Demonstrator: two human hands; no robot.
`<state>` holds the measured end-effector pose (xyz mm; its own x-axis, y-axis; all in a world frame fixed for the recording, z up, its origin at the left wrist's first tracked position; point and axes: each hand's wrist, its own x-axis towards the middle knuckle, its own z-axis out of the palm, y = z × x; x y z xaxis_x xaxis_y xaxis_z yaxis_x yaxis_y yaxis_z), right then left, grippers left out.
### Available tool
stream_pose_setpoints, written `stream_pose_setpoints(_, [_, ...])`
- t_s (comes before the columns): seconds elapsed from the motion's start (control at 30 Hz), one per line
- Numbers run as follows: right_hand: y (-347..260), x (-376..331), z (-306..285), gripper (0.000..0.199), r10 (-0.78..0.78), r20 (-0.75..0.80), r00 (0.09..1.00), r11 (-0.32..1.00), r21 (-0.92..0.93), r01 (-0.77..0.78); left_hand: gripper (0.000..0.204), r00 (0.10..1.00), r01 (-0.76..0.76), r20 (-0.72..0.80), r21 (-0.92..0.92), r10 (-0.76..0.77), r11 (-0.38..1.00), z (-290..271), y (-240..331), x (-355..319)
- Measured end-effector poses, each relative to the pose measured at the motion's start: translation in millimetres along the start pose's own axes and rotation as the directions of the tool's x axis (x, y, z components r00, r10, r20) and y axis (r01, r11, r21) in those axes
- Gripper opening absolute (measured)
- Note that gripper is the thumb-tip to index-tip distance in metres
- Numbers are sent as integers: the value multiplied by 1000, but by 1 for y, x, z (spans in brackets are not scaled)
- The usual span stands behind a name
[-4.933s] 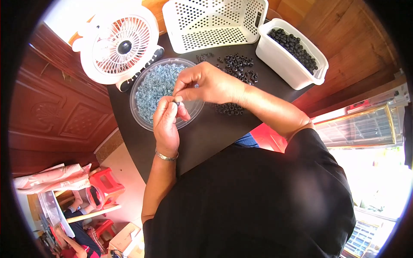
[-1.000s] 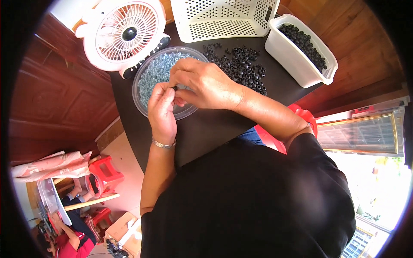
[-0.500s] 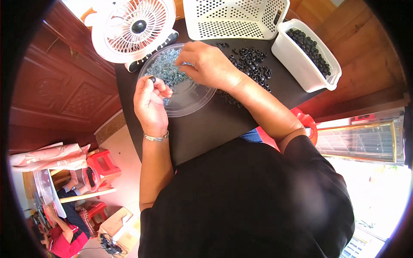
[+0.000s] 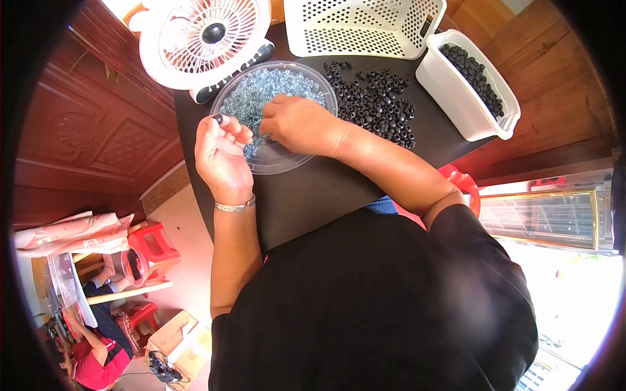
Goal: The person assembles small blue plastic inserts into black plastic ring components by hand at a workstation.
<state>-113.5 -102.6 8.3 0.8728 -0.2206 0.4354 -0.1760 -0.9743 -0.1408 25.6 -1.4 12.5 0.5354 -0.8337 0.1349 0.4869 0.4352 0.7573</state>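
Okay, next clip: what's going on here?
A person's left hand pinches a small black piece. The right hand is at the pale-blue beads in a round clear dish; its fingertips are hidden. Loose black beads lie beside the dish, near a white tub.
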Motion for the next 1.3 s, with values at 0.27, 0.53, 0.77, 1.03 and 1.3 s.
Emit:
stream_pose_setpoints(0.27, [0, 2, 7, 7, 11, 76, 997, 1000, -6, -11, 17, 1000, 22, 13, -12, -22, 1000, 2, -1, -2])
stream_pose_setpoints(0.53, [-1, 0, 2, 19, 129, 58, 990, 985, 105, -134, 17, 1000, 27, 2, -32, -27, 999, 0, -3, -1])
stream_pose_setpoints(0.77, [7, 1, -25, 13, 435, 47, 899, 590, 739, -324, 16, 994, 75, 74, 29, -77, 997, 12, -4, -9])
stream_pose_setpoints(1.03, [18, -4, -32, 17, 389, 179, 904, 144, 957, -252, 19, 957, 141, 238, 126, -168, 982, 22, -9, -16])
stream_pose_setpoints(1.3, [7, -3, -44, 9, 264, 182, 947, 38, 979, -199, 20, 953, 117, 251, 216, -171, 969, 25, -10, -18])
